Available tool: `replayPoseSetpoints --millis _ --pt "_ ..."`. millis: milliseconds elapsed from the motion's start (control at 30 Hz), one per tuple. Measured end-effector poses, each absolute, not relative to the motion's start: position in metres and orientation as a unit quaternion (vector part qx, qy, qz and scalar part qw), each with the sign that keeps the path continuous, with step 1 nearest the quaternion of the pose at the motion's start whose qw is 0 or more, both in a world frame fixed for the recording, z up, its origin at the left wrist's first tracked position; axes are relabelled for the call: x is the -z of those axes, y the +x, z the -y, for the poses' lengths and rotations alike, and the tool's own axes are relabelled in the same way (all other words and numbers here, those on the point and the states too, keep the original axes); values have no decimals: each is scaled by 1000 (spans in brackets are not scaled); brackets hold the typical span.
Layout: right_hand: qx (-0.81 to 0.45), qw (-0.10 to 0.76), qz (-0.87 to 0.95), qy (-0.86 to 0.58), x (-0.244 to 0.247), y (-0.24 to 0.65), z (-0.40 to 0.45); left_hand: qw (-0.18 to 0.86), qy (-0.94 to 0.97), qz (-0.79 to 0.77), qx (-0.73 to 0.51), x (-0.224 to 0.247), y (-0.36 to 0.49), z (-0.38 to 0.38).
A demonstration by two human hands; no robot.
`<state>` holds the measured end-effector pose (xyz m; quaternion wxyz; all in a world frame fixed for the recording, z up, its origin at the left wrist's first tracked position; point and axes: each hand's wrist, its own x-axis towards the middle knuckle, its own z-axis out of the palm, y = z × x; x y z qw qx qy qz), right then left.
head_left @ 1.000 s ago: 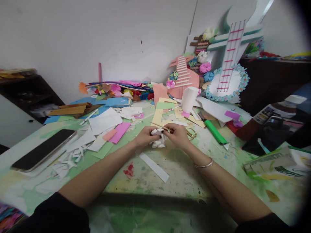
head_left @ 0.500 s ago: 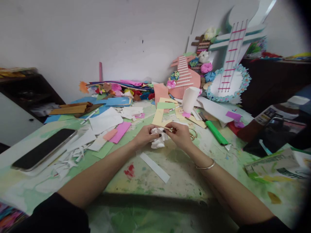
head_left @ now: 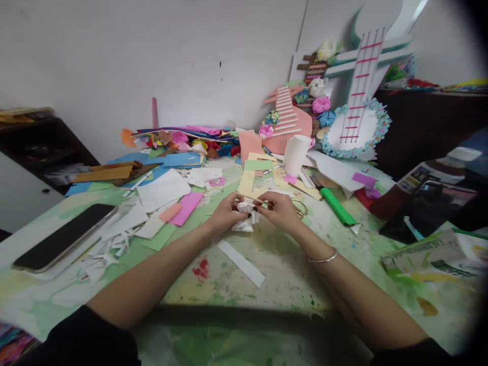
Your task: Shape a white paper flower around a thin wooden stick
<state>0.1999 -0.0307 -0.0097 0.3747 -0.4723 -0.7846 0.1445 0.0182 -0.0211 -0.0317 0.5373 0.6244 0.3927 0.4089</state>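
Crumpled white paper (head_left: 244,224) is held between my two hands over the middle of the table. My left hand (head_left: 225,213) has its fingers closed on the paper's left side. My right hand (head_left: 277,209) pinches at its upper right. A thin tan stick (head_left: 249,196) spans from one hand's fingers to the other's, just above the paper. Below my hands a flat white strip (head_left: 242,263) lies slanted on the table. Gold-handled scissors (head_left: 300,208) rest right beside my right hand, partly hidden by it.
A phone (head_left: 64,236) and white scraps (head_left: 110,254) lie at the left. Behind my hands stands a white roll (head_left: 297,155). A green cutter (head_left: 337,206) is right of it. Paper instruments (head_left: 293,124) lean on the wall; a bottle (head_left: 430,175) stands right.
The whole view has shifted slightly. Both hands keep hold of the white paper, which has turned a little between the fingers.
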Motion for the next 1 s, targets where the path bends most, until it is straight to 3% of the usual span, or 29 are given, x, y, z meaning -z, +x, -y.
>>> replayPoseSetpoints --millis 267,600,833,1000 --pt "-96 361 804 -463 10 200 32 441 715 -354 -410 25 16 18" --pt "-93 330 813 -471 -3 210 33 519 625 -398 -426 31 13 16" --pt "-87 263 847 -454 -2 227 22 523 560 -466 -443 33 10 12" --pt "-98 269 843 -455 -2 221 25 529 556 -465 -442 30 11 14"
